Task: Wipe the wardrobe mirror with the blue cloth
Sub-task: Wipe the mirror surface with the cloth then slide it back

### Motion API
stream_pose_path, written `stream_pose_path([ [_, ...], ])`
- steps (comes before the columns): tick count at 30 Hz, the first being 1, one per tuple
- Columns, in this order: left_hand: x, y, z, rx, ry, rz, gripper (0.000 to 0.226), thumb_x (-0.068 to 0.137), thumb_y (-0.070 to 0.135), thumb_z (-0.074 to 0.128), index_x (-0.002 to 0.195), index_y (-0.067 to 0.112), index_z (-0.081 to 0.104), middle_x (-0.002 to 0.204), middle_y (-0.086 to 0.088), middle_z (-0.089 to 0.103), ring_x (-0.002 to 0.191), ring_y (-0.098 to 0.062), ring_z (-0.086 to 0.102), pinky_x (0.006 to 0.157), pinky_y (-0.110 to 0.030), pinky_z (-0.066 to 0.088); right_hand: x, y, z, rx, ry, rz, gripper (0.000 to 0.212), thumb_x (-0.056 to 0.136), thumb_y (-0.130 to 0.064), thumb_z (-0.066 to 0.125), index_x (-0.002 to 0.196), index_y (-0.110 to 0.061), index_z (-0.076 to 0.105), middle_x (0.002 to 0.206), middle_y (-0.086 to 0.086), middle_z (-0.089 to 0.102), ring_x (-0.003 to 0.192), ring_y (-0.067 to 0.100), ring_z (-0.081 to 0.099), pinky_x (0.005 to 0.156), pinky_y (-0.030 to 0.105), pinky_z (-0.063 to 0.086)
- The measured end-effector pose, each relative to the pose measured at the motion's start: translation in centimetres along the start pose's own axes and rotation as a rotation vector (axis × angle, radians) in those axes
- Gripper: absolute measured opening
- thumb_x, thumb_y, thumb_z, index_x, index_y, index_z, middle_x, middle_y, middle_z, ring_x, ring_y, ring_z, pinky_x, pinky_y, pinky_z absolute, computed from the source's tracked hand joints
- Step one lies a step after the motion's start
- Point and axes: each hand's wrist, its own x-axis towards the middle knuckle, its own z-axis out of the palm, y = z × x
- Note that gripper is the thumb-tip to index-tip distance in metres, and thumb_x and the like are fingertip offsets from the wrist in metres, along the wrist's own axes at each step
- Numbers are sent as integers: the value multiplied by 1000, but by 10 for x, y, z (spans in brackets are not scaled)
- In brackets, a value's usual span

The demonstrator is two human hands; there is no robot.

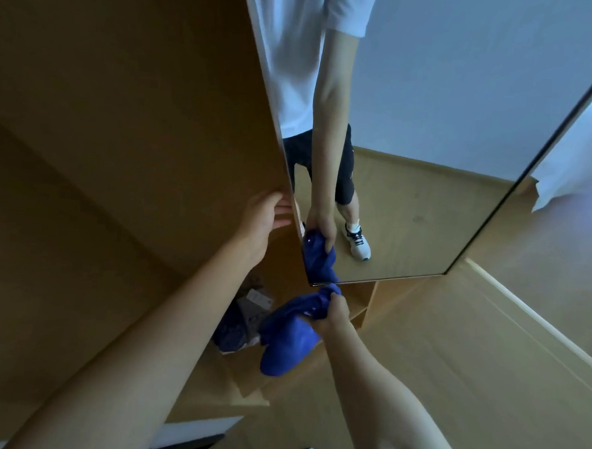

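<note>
Mirror: glass face unobstructed from 12 to 3 o'clock; bottom corner at 6 o'clock is met by the bunched cloth. Door edge at 9 o'clock is taken up by the left hand. Wardrobe interior: open room seen at 9 o'clock; clutter is lodged low at 7 o'clock. Floor: clear at 4 o'clock.

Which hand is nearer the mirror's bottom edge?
Right. The right hand, bunching the blue cloth, sits just below the mirror's bottom left corner, the cloth reaching that edge. The left hand is higher, gripping the door's left side edge.
</note>
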Motion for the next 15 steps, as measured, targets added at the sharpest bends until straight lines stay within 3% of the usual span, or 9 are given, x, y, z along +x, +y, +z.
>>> stream_pose_path([
  [2, 4, -6, 3, -54, 20, -4, 25, 103, 13, 42, 88, 17, 60, 78, 2, 64, 74, -9, 64, 80, -32, 54, 21, 1, 5, 124, 39, 13, 32, 102, -28, 34, 99, -1, 51, 95, 23, 55, 105, 37, 58, 95, 47, 43],
  [4, 5, -8, 8, -108, 43, -5, 28, 103, 10, 41, 82, 17, 58, 74, 2, 62, 70, -8, 61, 80, -31, 52, 34, -7, 11, 106, 73, -26, 31, 101, -29, 37, 110, -3, 50, 94, 24, 57, 96, 40, 58, 95, 47, 44],
  [6, 6, -9, 14, -149, 78, -14, 29, 103, 7, 40, 79, 19, 51, 79, -1, 57, 72, -10, 57, 84, -32, 51, 38, -17, 10, 73, 101, -32, 21, 96, -30, 44, 104, -11, 49, 93, 17, 56, 89, 33, 56, 99, 45, 44],
  [9, 10, -6, 19, -213, 115, -55, 24, 103, 7, 42, 84, 22, 47, 86, -1, 54, 75, -11, 55, 86, -32, 51, 40, -38, -1, 40, 130, -156, 6, 92, -19, 49, 95, -14, 49, 93, 12, 56, 88, 29, 56, 87, 42, 47],
  [12, 16, -5, 19, -219, 132, -81, 9, 102, 9, 44, 101, 17, 47, 91, 0, 54, 78, -10, 55, 93, -36, 49, 47, -67, -12, 32, 133, -252, 6, 90, -15, 47, 89, -14, 53, 83, 10, 51, 71, 26, 53, 68, 33, 47],
  [15, 24, -7, 19, -204, 127, -96, 8, 103, 11, 43, 104, 17, 49, 90, 0, 54, 78, -9, 55, 83, -31, 51, 20, -72, -12, -46, 298, -287, 16, 90, -24, 49, 95, -10, 56, 86, 10, 55, 74, 26, 52, 76, 34, 43],
])
